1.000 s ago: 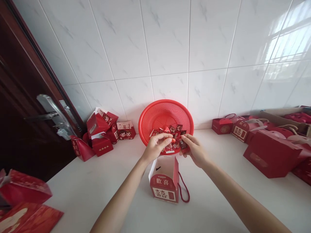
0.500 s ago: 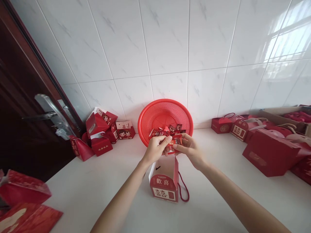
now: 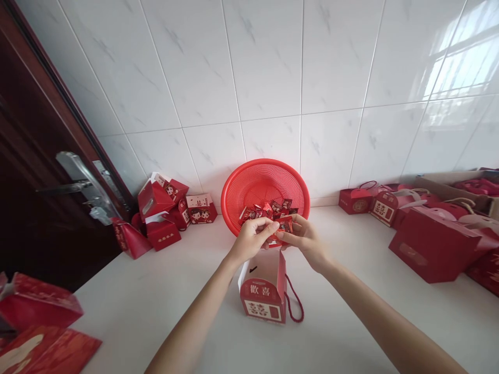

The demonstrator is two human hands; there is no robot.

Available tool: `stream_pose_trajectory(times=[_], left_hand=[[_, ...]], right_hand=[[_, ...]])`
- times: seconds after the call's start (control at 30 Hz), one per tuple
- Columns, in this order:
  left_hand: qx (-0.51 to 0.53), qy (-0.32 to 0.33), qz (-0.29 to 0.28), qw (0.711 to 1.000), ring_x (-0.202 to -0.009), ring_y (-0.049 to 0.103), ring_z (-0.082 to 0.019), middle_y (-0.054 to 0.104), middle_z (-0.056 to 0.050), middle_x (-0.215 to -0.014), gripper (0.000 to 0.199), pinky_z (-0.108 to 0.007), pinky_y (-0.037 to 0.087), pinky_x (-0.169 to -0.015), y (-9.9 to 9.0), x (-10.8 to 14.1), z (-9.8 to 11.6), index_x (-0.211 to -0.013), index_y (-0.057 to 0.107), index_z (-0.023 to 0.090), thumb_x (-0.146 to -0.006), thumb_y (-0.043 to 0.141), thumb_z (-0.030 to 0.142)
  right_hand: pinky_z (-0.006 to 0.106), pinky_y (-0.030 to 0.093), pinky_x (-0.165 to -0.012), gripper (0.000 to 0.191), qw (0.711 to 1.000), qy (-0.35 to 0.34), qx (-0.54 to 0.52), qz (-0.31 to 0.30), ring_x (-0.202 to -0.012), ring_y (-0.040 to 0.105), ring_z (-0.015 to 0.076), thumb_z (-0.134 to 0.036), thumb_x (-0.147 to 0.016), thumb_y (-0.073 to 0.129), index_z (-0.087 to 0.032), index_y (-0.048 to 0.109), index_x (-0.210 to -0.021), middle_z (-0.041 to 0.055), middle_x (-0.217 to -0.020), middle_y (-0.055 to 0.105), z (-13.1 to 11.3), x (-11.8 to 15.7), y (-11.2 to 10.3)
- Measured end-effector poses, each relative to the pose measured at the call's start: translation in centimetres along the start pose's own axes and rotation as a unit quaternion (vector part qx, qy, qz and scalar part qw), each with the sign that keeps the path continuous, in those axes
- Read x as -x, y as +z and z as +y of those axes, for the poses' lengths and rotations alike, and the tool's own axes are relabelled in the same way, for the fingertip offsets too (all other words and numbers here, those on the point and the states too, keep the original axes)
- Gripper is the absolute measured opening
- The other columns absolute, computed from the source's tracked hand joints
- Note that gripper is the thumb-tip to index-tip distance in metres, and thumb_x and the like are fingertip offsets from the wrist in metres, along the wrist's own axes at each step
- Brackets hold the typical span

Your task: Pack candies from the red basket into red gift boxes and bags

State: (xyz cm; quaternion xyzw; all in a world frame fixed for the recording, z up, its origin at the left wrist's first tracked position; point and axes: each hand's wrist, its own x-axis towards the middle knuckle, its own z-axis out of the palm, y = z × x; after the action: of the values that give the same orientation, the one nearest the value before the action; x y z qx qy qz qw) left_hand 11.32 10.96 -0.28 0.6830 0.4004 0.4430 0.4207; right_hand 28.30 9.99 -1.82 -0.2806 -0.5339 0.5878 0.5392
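Note:
Both my hands meet in front of the red mesh basket (image 3: 265, 169), pinching small red candy packets (image 3: 286, 224) between thumbs and fingers. My left hand (image 3: 251, 240) grips them from the left, its thumb over them, and my right hand (image 3: 306, 240) holds the right side. Wrapped candies (image 3: 268, 209) lie in the basket, which leans back against the wall. Just below my hands stands a red gift box (image 3: 263, 298) with its top open and a dark red cord handle looped at its right side. My fingers partly hide the packets.
Several red boxes (image 3: 162, 236) cluster at the back left by the dark door (image 3: 35, 156). More lie at the near left (image 3: 39, 306). On the right, a large red box (image 3: 432, 244) stands among handled boxes, with a cardboard carton (image 3: 436, 184) behind.
My left thumb has slid slightly right over the packets, covering more of them. Both hands otherwise stay in the same place, and the box and basket have not moved.

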Motion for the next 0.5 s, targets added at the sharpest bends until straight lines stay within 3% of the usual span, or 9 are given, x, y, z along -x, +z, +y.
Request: stream_pose_trajectory(times=[0.23,0.5], left_hand=[[0.036,-0.011,-0.007,0.999,-0.048,0.052,-0.008,0.055,0.005,-0.061,0.044,-0.021,0.046,-0.048,-0.26,-0.17,-0.11,-0.078,0.061,0.017,-0.078,0.07,0.06],[0.042,-0.026,-0.043,0.998,-0.053,0.059,-0.011,0.059,0.003,-0.061,0.048,-0.023,0.05,-0.052,-0.12,-0.02,-0.16,-0.068,0.05,0.019,-0.078,0.071,0.061]], right_hand=[[0.036,0.059,-0.073,0.035,1.0,0.006,-0.024,-0.013,-0.083,0.071,0.0211,-0.034,-0.069,0.083,-0.022,0.065,-0.097,0.0025,-0.093,0.073,0.14,-0.11,-0.36],[0.034,0.058,-0.07,0.045,0.999,0.031,0.003,-0.035,-0.076,0.072,0.0202,-0.039,-0.063,0.088,-0.02,0.063,-0.095,0.0019,-0.086,0.073,0.01,0.07,-0.02]])
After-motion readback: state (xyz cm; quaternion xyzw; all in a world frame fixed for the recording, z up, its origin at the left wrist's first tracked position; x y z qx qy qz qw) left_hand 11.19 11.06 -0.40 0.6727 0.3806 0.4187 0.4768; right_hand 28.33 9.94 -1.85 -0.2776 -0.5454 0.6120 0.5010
